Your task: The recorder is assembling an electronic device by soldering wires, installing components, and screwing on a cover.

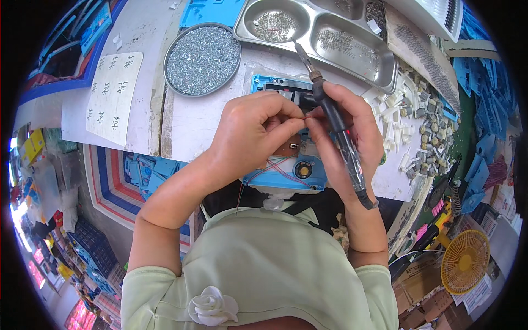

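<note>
My right hand (357, 118) holds a soldering iron (330, 107) with a black handle, its metal tip pointing up and away over the table. The thumb and fingers of my left hand (242, 124) are pinched together, meeting the right fingertips; whatever lies between them is too small to make out. Beneath both hands is a blue plastic housing (264, 180), partly covered by them. Inside it I see a small round speaker (303, 169), a brown circuit board (287, 149) and thin red wires (273, 165). A black part (306, 99) sits in its far side.
A round dish of small metal screws (202, 59) stands at the far left of the housing. Beyond lies a steel compartment tray (352, 58) with small metal parts. Loose white plastic pieces (393, 118) and grey parts (430, 137) cover the right side. A handwritten sheet (114, 96) lies left.
</note>
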Available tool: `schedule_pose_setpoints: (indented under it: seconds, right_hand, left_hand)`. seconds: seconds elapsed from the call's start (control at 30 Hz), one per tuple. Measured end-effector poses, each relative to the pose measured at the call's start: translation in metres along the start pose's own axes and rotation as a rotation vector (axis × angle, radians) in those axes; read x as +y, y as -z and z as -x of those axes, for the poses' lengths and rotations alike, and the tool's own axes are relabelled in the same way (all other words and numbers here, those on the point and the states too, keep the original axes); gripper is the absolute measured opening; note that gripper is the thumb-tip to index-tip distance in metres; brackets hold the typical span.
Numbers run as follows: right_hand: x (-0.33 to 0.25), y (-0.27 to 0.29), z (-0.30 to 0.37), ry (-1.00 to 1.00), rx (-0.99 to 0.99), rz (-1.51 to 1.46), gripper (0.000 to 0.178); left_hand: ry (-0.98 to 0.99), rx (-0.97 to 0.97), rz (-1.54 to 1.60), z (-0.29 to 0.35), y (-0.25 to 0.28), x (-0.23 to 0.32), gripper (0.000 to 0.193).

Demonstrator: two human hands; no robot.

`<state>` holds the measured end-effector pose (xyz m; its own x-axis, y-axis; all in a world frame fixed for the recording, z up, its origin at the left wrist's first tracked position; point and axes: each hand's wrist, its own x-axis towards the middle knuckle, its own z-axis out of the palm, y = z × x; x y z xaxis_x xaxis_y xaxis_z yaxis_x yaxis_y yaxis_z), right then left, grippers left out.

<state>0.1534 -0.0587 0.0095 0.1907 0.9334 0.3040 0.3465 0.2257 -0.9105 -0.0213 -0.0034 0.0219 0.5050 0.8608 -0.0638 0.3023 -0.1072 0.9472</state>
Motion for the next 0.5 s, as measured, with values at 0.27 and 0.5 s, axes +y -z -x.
schedule_pose_setpoints:
  seconds: [0.27,0.5]
  right_hand:
    - [0.007,-0.001,0.001,0.022,0.034,-0.011,0.05]
    - [0.001,0.029,0.006,0.166,0.051,0.216,0.047]
  left_hand:
    - [0.159,-0.057,0.254,-0.002,0.004,0.0,0.009]
    - [-0.237,0.075,-0.181,-0.006,-0.002,-0.009,0.008]
